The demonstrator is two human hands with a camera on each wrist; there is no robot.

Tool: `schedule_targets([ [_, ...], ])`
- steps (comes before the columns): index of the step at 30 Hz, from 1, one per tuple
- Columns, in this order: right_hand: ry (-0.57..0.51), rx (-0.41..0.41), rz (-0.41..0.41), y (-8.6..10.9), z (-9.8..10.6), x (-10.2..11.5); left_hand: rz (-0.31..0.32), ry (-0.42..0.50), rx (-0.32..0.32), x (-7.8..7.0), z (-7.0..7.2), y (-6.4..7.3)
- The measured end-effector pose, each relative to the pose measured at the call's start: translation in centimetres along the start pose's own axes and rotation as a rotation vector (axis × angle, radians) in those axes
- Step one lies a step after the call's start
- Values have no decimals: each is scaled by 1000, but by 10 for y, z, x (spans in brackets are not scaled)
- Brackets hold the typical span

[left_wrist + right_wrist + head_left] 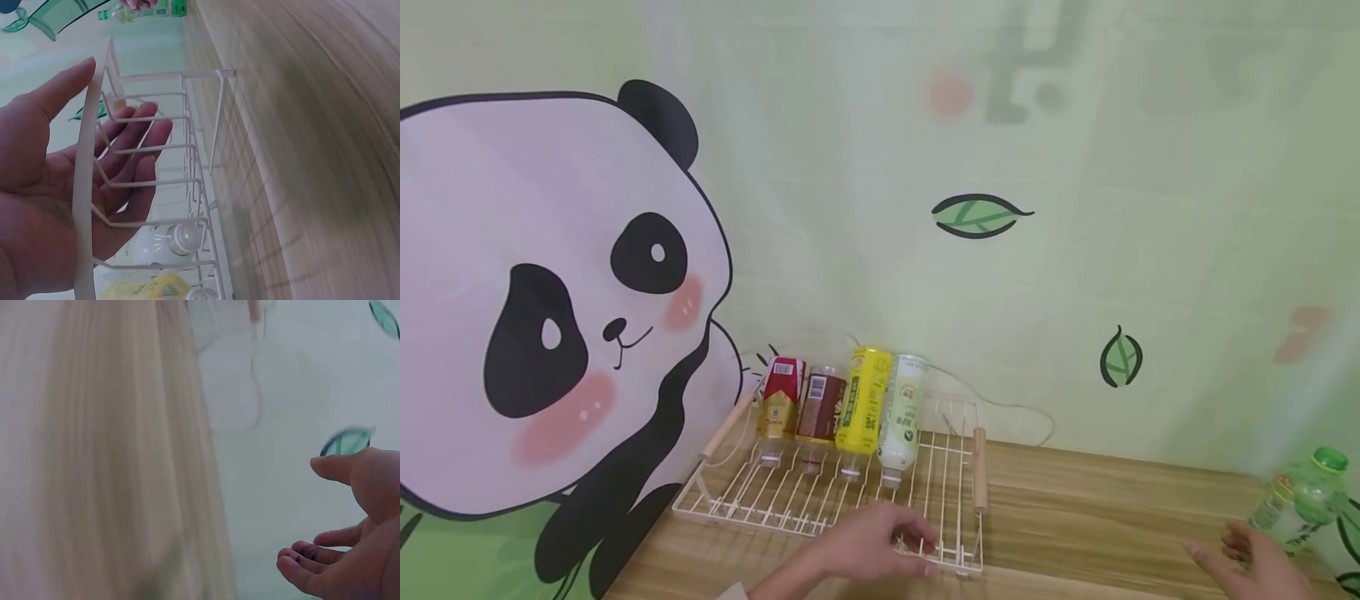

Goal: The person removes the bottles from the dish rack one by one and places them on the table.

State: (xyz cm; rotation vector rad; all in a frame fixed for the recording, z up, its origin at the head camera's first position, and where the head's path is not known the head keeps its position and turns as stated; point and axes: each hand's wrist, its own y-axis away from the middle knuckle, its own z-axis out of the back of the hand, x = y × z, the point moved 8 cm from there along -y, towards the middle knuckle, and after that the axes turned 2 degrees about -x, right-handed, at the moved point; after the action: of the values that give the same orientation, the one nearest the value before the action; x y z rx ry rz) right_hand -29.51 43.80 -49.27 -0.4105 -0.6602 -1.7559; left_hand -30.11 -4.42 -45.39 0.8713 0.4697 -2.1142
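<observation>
A white wire rack [730,518] with wooden handles holds drink bottles in a row, their caps pointing down toward me: a red-and-gold bottle [780,392], a dark red bottle [821,408], a yellow bottle [865,400] and a white-and-green bottle [902,412]. My left hand [880,542] is at the rack's front right, fingers loosely bent behind the front rail [84,162]; whether it touches the rail is unclear. At the far right, my right hand [1255,562] is beside a green-capped bottle [1311,492], with thumb and fingers apart. The right hand [356,531] holds nothing.
The wooden tabletop [1075,508] runs from the rack to the bottle on the right. Behind it hangs a pale green backdrop [850,208] printed with a panda [587,192] and leaves. A thin cord [1000,400] lies behind the rack.
</observation>
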Motion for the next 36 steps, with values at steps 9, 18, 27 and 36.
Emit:
schedule_targets([
  [9, -5, -117, 312, 18, -18, 110, -19, 162, 37, 0, 2, -1],
  [18, -81, -166, 439, 24, -45, 163, 3, 175, 25, -1, 3, 0],
  [27, -188, -204, 591, 37, -58, 202, 38, 222, 51, -1, 5, -1],
  [36, -262, -171, 647, 40, -74, 230, 26, 209, 41, -8, 19, -11],
])
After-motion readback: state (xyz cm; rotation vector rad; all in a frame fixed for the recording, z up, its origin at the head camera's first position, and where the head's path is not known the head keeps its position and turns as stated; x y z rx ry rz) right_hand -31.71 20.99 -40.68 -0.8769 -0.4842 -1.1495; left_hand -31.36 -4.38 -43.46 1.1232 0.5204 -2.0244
